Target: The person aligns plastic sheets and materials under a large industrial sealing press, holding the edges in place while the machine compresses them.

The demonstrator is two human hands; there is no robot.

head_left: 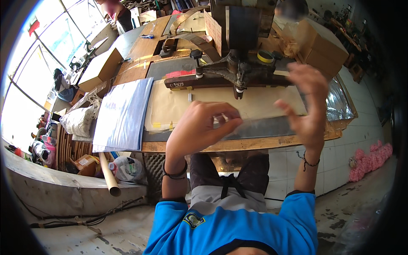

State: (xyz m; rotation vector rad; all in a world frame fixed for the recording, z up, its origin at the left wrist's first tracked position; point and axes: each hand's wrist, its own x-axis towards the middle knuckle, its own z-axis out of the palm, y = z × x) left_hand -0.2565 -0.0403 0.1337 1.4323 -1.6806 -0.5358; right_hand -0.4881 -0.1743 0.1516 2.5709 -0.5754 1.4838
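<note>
My left hand (202,127) is over the front of the table, fingers curled and thumb close to the index finger. A faint clear film seems to be at its fingertips, but I cannot make out for sure what it holds. My right hand (308,104) is raised at the right, blurred, thumb and fingers apart with nothing seen in them. Between and beyond them lies a cream sheet (263,100) on a dark grey board (267,128). Above the sheet stands a black metal press (233,66) with a long dark bar (180,82).
A stack of glossy clear plastic sheets (123,112) lies left of the cream sheet. A yellow tape roll (265,56) rests on the press. Cardboard boxes (323,46) stand at the right, and another box (100,70) at the left. People (117,12) are in the background.
</note>
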